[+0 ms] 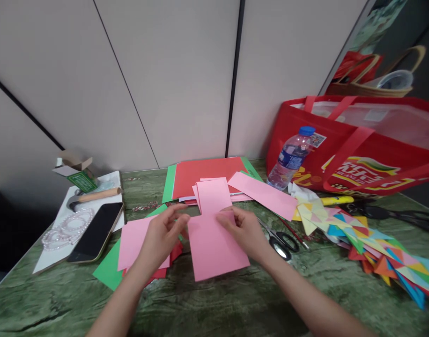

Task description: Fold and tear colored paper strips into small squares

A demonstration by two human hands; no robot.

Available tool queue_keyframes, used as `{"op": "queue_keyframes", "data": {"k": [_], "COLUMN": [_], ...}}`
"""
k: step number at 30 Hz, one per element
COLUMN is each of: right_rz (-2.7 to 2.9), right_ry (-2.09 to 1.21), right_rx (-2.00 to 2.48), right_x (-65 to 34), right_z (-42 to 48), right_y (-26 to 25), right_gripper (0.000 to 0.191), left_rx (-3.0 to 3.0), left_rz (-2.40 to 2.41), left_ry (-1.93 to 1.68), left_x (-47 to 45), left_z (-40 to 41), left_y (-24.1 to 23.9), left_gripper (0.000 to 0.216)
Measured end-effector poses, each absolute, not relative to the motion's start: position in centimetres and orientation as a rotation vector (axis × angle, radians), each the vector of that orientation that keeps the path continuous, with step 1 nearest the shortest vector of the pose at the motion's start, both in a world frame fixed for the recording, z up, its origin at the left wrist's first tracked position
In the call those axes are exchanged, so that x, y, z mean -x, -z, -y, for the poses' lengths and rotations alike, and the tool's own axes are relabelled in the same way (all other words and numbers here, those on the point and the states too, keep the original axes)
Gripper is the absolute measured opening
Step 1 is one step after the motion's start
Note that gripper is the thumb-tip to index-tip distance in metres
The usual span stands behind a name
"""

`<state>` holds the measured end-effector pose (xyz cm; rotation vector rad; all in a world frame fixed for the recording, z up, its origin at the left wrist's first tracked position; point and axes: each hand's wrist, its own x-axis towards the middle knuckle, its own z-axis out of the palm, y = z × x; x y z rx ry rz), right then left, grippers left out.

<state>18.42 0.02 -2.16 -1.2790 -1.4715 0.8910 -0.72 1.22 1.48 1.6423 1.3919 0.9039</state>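
Note:
In front of me a square sheet of pink paper (218, 248) is held up, tilted, above the table. My right hand (244, 229) pinches it near its upper right edge, thumb on the front face. At the sheet's upper left corner is my left hand (167, 229), fingers loosely curled and apart, with no paper visibly gripped. Just behind the held sheet lie narrower pink paper pieces (213, 193). Another stack of pink squares (135, 238) rests on green and red paper, partly covered by my left wrist. Beside my right wrist lie scissors (280, 243) with black handles.
At the back lie red paper sheets (210, 171) and a long pink strip (263, 194). A water bottle (290, 159) stands before a red bag (358, 145). Folded colourful paper pieces (376, 243) cover the right. Left are a phone (97, 231), a wooden-handled tool (98, 194) and a small box (81, 178).

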Motion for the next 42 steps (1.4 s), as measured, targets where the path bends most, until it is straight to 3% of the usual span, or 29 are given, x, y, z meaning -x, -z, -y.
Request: {"op": "queue_keyframes", "data": {"k": [5,9,14,16,19,22,25,30,36,42], "right_rz": [1.528,1.795,2.331,2.435,2.479,2.472,2.465,2.488,2.471,2.487], "right_ry": [-1.031,-0.660,-0.573,-0.660,-0.722,-0.673,-0.644,-0.658,-0.576,-0.620], "right_rx": [1.269,1.431,1.539,1.608,1.647,1.624,1.603,1.611,1.594,1.603], "right_x": [-17.9,-19.4,-20.0,-19.7,-19.4,-19.6,-19.8,-19.9,-19.8,-19.9], "right_z": [0.0,-0.7,-0.8,-0.6,-0.4,-0.4,-0.4,-0.5,-0.3,-0.3], "right_y": [2.6,3.8,4.7,4.5,4.1,3.9,4.0,4.2,3.9,4.2], "right_gripper": [0.030,0.030,0.090,0.099,0.088,0.071,0.061,0.072,0.057,0.074], "left_rx": [-1.797,-1.952,-1.978,-2.000,-2.093,-2.186,-2.136,-1.790,-1.371,-0.994], "left_rz": [-1.518,-1.778,-2.146,-2.300,-2.440,-2.415,-1.992,-1.517,-1.289,-1.096], "left_ry": [-0.842,-0.745,-0.400,-0.246,-0.219,-0.436,-0.815,-0.806,-0.664,-0.649], "left_x": [1.9,6.8,11.5,11.9,10.9,8.4,5.5,1.8,0.3,-0.1], "left_z": [-1.7,-3.2,-4.5,-4.6,-4.4,-4.0,-3.7,-2.9,-1.8,-1.4], "left_y": [-2.2,-2.9,-3.1,-3.0,-2.6,-2.0,-0.9,1.0,1.3,1.4], "left_gripper": [0.021,0.024,0.019,0.020,0.025,0.031,0.024,0.016,0.023,0.033]}}
